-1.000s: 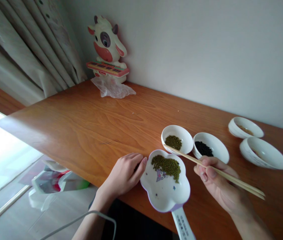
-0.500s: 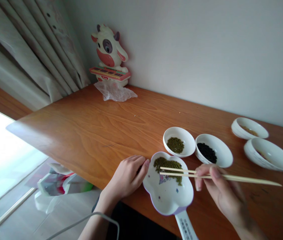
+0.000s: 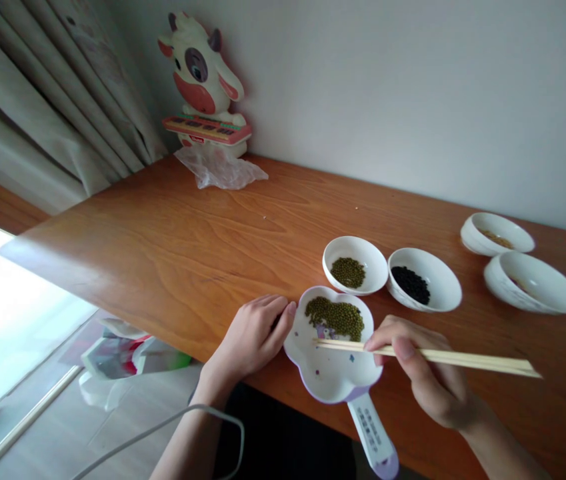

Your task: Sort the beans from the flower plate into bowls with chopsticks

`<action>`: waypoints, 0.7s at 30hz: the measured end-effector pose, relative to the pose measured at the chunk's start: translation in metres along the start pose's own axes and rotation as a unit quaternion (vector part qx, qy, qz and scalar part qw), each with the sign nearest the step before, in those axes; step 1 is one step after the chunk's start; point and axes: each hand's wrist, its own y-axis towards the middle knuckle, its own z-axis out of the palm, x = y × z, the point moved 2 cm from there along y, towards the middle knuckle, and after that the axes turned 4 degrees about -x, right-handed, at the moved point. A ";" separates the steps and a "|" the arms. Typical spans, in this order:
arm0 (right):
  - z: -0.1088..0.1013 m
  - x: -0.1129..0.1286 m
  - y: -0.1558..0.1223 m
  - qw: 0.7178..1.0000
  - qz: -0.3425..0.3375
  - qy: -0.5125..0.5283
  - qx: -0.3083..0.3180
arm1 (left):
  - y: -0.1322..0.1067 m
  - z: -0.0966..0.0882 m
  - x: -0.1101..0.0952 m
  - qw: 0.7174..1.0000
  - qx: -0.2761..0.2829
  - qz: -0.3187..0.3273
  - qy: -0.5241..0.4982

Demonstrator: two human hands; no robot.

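- Pale curtains (image 3: 37, 100) hang at the far left from where I stand, and next to them a toy cow (image 3: 203, 87) stands against the wall, a crumpled clear bag (image 3: 220, 170) before it on the wooden tabletop (image 3: 163, 247).
- Beside the dish's left edge rests the person's left hand (image 3: 247, 333), fingers curled; I can't tell whether its grip has hold of the rim.
- Next comes the flower-shaped dish (image 3: 330, 385), with a broad bank of green beans (image 3: 343, 320) along its far side. These are what remains, and I see only green ones.
- Just behind it, a white bowl (image 3: 375, 267) carries its own green heap (image 3: 347, 273), so I'd judge this part to be partly done, with plenty left.
- To its right, a second bowl (image 3: 445, 287) has black beans (image 3: 411, 283) gathered in it.
- In front of that, the right hand (image 3: 427, 383) has its grip closed around wooden chopsticks (image 3: 463, 359), their tips close together over the dish; any bean between them is too small to make out.
- Farthest right, two more bowls (image 3: 547, 293) hold small brownish portions, apparently already set aside.
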 end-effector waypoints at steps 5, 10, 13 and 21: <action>0.012 0.011 0.005 0.995 -0.071 -0.063 0.037 | 0.000 -0.001 -0.002 1.000 -0.004 0.003 0.002; 0.017 0.015 0.006 0.992 -0.079 -0.083 0.045 | 0.000 -0.001 -0.002 1.000 -0.001 0.001 0.005; 0.020 0.015 0.006 0.991 -0.092 -0.090 0.047 | -0.001 -0.001 -0.001 1.000 0.001 -0.001 0.004; 0.019 0.014 0.005 0.998 -0.045 -0.033 0.030 | -0.001 -0.001 -0.001 1.000 0.007 -0.008 0.008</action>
